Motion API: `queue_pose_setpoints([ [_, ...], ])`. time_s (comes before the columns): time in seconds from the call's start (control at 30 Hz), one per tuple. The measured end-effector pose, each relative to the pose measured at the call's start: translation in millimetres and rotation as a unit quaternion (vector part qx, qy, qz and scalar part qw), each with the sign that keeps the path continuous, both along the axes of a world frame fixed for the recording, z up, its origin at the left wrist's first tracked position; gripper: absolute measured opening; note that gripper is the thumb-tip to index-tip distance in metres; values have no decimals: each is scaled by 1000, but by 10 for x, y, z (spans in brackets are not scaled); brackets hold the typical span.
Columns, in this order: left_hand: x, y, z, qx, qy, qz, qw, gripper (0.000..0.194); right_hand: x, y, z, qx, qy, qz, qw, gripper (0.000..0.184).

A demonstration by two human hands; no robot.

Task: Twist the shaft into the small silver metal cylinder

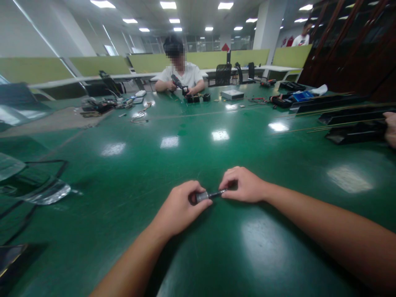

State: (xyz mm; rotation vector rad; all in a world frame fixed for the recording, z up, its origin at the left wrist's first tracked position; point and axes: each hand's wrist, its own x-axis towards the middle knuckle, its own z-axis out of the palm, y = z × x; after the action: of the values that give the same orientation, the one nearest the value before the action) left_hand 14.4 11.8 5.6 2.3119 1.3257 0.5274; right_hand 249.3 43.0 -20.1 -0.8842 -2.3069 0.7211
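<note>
A small grey metal cylinder (202, 196) with a thin dark shaft (215, 194) lies low over the green table (192, 165), pointing to the right. My left hand (177, 208) grips the cylinder between thumb and fingers. At the other end, my right hand (246, 185) pinches the tip of the shaft with thumb and forefinger. The fingers partly cover both ends, and the exact kind of part cannot be made out.
Clear plastic packaging (46, 194) and a black cable (63, 163) lie at left. Across the table, a person (179, 76) holds a power drill (177, 81). Black metal channels (355, 131) and thin rods lie at right, near another person's hand (391, 128). A white box (232, 95) stands farther back.
</note>
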Motion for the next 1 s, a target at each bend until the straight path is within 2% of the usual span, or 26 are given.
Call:
queue_pose_setpoints([
  [0.1, 56, -26, -4, -12, -19, -19, 1000, 16, -102, -84, -12, 30, -5, -9, 1000, 12],
  [0.27, 119, -61, -33, -3, -23, -31, 999, 25, -138, -133, -29, 70, -9, -24, 997, 11],
  [0.63, 128, -44, -86, 23, -18, -30, 999, 13, -127, -125, -30, 63, 6, -15, 998, 10],
  [1.0, 137, -28, -67, 6, -14, -16, 1000, 13, -108, -121, -21, 49, 5, -10, 999, 10],
])
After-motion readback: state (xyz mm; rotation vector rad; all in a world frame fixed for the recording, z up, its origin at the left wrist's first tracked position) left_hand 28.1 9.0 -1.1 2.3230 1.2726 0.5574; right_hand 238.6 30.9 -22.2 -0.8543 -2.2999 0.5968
